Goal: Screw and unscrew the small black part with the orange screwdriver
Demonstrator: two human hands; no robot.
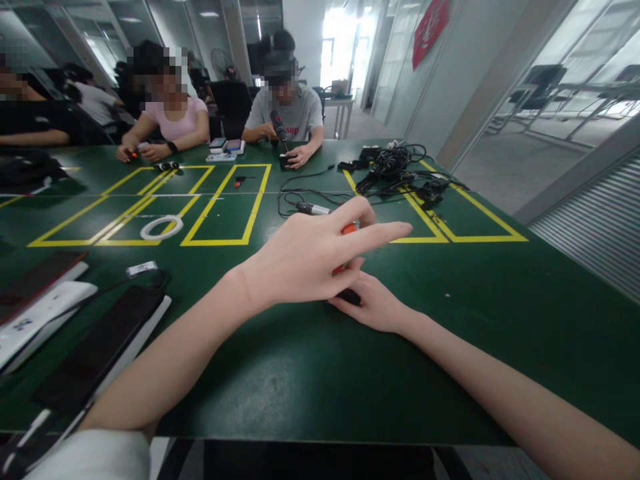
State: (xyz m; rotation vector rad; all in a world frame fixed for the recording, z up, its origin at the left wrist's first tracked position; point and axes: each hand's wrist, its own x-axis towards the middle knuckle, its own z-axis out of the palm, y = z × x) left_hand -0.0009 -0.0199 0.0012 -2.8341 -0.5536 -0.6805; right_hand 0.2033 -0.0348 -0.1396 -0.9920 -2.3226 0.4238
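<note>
1. Hands. I see the left hand [310, 257] crossing over from the near-left edge of the worktop [500, 320]. Its thumb and curled fingers are closed on an orange-and-black item [349, 229], and the index finger is stretched out towards the right edge. The right hand [377, 305] lies on the worktop directly below the left hand, with its fingers at the black lower end of the item. The left hand covers those fingertips, so I cannot tell whether the right hand is gripping or only touching.

2. Item position. The item is near the middle of the worktop, between the two hands and mostly hidden by them.

3. Surroundings.
- Just beyond the hands, a grey pen-shaped device [313, 209] lies on its thin black lead.
- Towards the far-right corner there is a tangle of black cables [395, 172], lying across yellow tape lines [450, 237].
- Left of centre, a white tape ring [161, 227] lies flat inside a yellow tape box.
- Along the near-left edge lie a dark flat device [100, 347] and a white flat device [40, 313], with a small white tag [141, 269] beside them.

4. Other people. At the far edge, a person in a pink shirt [183, 117] and a person in a grey shirt [300, 113] are seated, each handling small things. They are well apart from my hands.
</note>
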